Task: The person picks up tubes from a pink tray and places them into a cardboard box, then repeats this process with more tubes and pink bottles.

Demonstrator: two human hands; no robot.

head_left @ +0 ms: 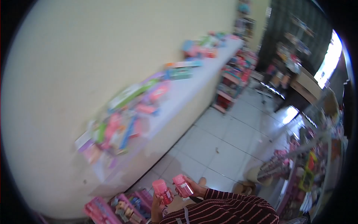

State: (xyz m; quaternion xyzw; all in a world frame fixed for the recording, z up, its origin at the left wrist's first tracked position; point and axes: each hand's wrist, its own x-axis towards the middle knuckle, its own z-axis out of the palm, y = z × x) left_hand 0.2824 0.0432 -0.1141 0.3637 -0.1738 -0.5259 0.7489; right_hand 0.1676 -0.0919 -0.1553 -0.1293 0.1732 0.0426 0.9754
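Two small pink containers with pink lids are held side by side, low in the head view. My left hand (157, 205) is wrapped round the left container (163, 191), which is a deeper pink. Fingers of my right hand (195, 187) close round the right container (182, 185), which has a pale label on its side. The two containers are close together but apart, both slightly tilted. A dark striped sleeve covers my right arm.
A white ledge (179, 98) along the wall bears many colourful packages. Pink baskets (100, 211) with small goods stand at the lower left. A low rack (227, 87) stands beyond on the tiled floor (209, 143). Shelves of goods and an open cardboard box (306, 84) are at the right.
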